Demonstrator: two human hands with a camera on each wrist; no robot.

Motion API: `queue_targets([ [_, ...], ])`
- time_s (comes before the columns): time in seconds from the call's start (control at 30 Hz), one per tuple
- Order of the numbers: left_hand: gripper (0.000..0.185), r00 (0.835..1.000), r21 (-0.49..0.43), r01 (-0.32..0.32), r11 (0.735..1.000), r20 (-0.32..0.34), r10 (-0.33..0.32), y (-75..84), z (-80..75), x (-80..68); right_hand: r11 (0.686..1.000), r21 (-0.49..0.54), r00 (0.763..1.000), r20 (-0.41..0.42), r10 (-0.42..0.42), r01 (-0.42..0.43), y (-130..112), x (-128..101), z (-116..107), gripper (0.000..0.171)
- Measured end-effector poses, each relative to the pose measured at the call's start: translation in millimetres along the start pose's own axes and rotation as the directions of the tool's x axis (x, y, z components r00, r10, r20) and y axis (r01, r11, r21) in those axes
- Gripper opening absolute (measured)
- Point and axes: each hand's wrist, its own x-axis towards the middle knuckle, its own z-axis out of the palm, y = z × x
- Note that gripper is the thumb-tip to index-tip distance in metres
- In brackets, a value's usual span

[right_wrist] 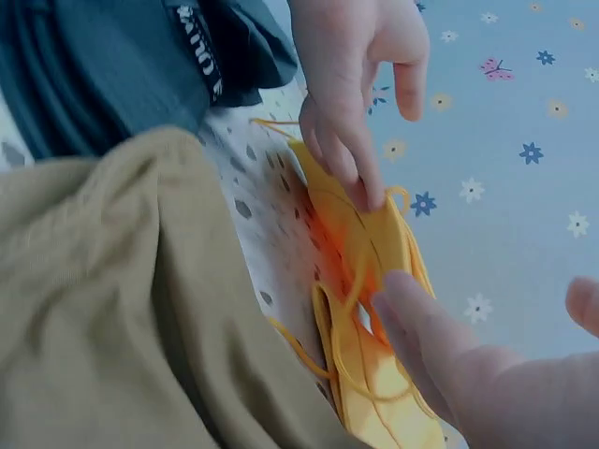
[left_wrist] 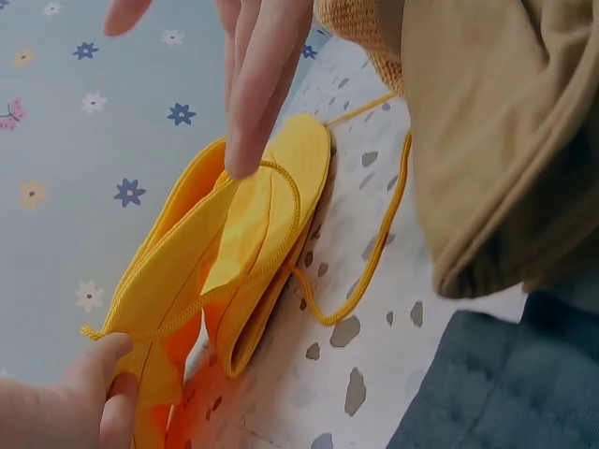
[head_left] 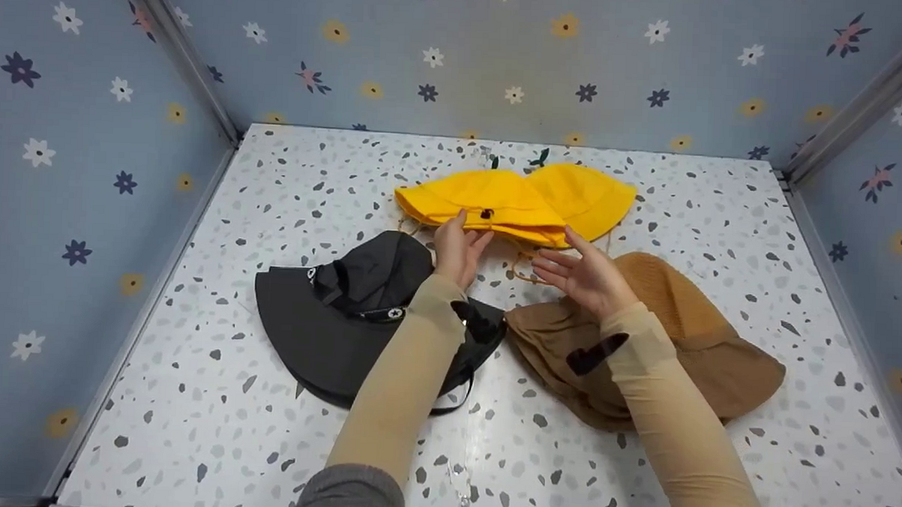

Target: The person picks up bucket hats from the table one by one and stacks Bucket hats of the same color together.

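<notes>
A yellow bucket hat (head_left: 490, 198) with a yellow cord lies toward the back, its brim folded in layers. My left hand (head_left: 458, 250) reaches to the near edge of the hat, fingertips touching the brim; the thumb stands apart from the cloth in the right wrist view. To its right my right hand (head_left: 589, 277) has its fingers extended close to the hat's right edge, thumb raised. In the left wrist view the cord (left_wrist: 379, 257) loops beside the brim. Whether the right fingertips touch the cloth, I cannot tell.
A black wide-brimmed hat (head_left: 306, 331) with white star marks lies under the left forearm. Under the right forearm is a brown hat (head_left: 732, 376) with a lighter crown. Flowered panels (head_left: 472, 74) wall the speckled table (head_left: 212, 433) at the back and sides.
</notes>
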Motion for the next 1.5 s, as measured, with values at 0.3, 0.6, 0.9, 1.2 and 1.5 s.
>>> queue_targets([
  [0.3, 0.058, 1.0, -0.046, -0.009, 0.999, 0.002, 0.009, -7.3, 0.2, -7.6, 0.982, 0.188, 0.997, -0.077, -0.016, 0.03, 5, 14, 10, 0.076],
  [0.6, 0.059, 1.0, -0.091, -0.005, 0.996, 0.004, 0.005, -14.6, 0.3, -7.9, 0.979, 0.199, 0.994, -0.103, -0.031, 0.051, 8, 23, 14, 0.059],
  [0.9, 0.054, 1.0, -0.053, -0.022, 0.998, 0.0, 0.022, -22.4, -2.4, -15.2, 0.97, 0.237, 0.992, -0.121, -0.024, 0.052, 10, 32, 16, 0.053],
  [1.2, 0.059, 1.0, -0.009, -0.017, 1.0, -0.026, 0.017, -30.3, 2.0, -20.8, 0.958, 0.27, 0.993, -0.098, -0.07, 0.094, 13, 36, 17, 0.06],
  [1.5, 0.067, 0.996, -0.051, -0.059, 0.997, -0.073, 0.055, -31.5, 5.8, -21.8, 0.93, 0.34, 0.987, -0.119, -0.107, 0.142, 13, 33, 18, 0.054],
])
